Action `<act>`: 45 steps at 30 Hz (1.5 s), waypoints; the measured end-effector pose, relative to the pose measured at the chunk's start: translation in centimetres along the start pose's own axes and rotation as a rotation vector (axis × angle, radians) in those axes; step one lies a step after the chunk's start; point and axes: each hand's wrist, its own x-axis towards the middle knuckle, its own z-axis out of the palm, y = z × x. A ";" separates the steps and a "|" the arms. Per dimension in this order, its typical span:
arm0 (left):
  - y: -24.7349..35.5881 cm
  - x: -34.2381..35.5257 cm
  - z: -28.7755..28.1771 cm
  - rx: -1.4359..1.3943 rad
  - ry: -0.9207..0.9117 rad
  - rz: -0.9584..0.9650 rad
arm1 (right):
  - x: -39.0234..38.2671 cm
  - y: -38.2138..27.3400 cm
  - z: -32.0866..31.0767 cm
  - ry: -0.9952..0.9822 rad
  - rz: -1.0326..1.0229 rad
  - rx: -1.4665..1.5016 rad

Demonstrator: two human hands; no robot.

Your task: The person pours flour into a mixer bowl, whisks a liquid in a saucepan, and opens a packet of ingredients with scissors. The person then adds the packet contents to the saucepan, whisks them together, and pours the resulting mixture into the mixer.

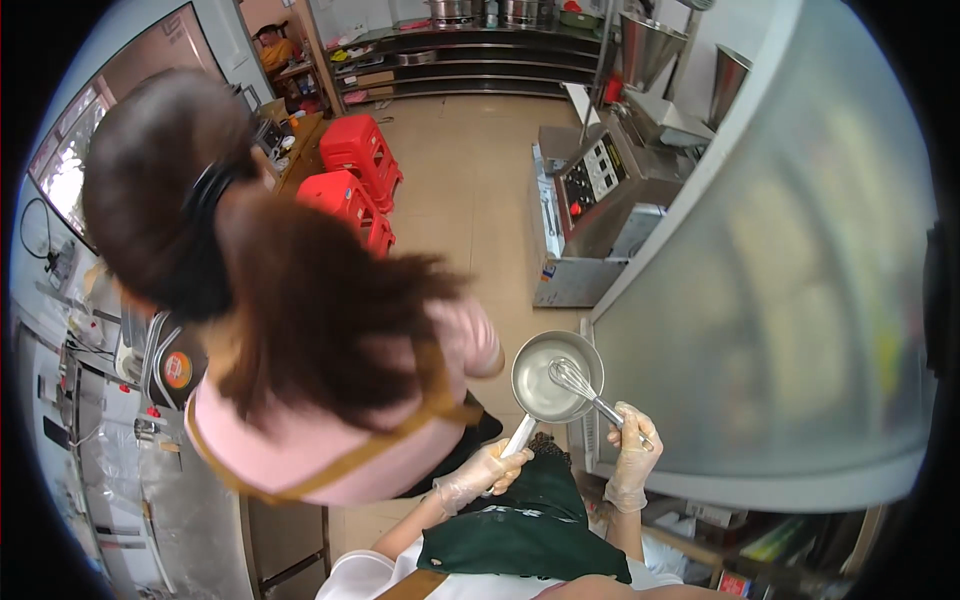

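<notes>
My left hand (482,472), in a clear glove, is closed around the handle of a metal saucepan (519,374). The pan is held out in front of my dark green apron (540,515), and pale, cloudy-looking liquid or a whitish bottom shows inside it. In my gloved right hand (632,452) is a wire whisk (572,377), gripped by its handle. The whisk's wire head rests inside the pan, slanting down from the right.
Close on my left stands a person (340,400) in a pink top with brown apron straps. Red plastic stools (355,160) stand beyond. A steel machine (600,190) with hoppers is ahead right. A large frosted panel (760,300) fills the right side. Steel shelves (470,65) line the back.
</notes>
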 end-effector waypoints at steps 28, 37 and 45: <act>32.7 23.1 -14.9 -0.357 0.518 0.315 | 49.9 1.4 38.5 -0.661 0.153 -0.150; 50.7 31.0 -27.2 -0.295 0.447 0.308 | 63.9 3.7 53.4 -0.617 0.115 -0.129; 68.0 39.2 -35.1 -0.304 0.534 0.282 | 77.8 3.0 70.4 -0.792 0.124 -0.054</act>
